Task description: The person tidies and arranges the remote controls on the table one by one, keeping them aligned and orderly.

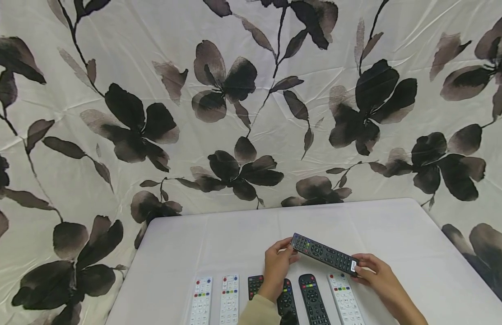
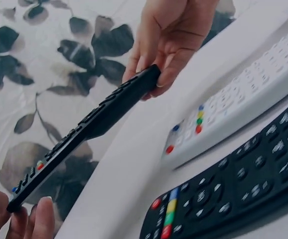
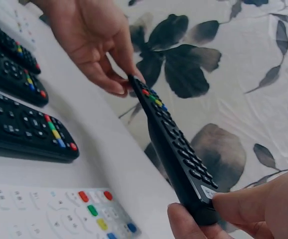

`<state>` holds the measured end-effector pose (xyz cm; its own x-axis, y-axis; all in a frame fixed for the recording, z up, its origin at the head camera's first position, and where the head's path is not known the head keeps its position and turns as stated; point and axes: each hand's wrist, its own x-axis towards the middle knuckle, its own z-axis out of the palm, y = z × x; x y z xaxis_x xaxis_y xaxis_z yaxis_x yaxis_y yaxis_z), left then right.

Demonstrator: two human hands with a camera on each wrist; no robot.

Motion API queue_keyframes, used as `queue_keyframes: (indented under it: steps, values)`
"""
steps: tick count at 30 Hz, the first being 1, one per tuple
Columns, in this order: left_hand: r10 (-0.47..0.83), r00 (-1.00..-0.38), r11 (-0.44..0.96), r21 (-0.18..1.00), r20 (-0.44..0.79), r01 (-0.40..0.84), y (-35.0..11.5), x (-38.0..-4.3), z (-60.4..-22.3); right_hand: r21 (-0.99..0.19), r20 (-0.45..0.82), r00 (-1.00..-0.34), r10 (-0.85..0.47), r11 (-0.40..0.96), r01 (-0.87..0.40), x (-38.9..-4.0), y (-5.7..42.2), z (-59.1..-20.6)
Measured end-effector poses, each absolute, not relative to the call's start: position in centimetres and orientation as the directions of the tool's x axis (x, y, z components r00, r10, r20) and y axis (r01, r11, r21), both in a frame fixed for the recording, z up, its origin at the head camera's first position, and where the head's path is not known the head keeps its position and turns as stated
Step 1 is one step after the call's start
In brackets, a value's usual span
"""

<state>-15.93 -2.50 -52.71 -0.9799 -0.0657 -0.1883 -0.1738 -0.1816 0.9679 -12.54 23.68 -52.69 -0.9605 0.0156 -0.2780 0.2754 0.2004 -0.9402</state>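
A black remote control (image 1: 325, 253) is held slantwise above the far part of the table, its buttons facing up. My left hand (image 1: 276, 266) pinches its far-left end, the end with the coloured buttons. At the other end, beside a small white label, my right hand (image 1: 378, 277) grips it between thumb and fingers. In the left wrist view the remote (image 2: 91, 122) shows edge-on, with a thicker bulge under its label end. Below it, a white remote (image 1: 345, 298) lies near my right hand and a black remote (image 1: 313, 298) just left of that.
Two white remotes (image 1: 201, 300) (image 1: 229, 300) lie at the left of the row. Two more black remotes (image 1: 255, 283) (image 1: 286, 298) are partly hidden behind my left hand and sleeve. The white table (image 1: 186, 243) ends at a floral cloth (image 1: 251, 113) hanging behind it.
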Motion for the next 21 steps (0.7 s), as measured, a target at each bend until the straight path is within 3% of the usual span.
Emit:
queue_keyframes:
  steps: [13,21]
  values:
    - [0.022,-0.978,-0.197,0.958,-0.208,-0.208,-0.8,-14.9,-52.6,-0.921,-0.333,-0.943,0.011,0.209,0.328,-9.4,25.5,-53.0]
    - [0.045,-0.976,-0.193,0.957,-0.214,-0.218,0.1,-14.5,-52.4,-0.926,-0.338,-0.938,-0.080,0.204,0.317,-8.2,26.8,-53.5]
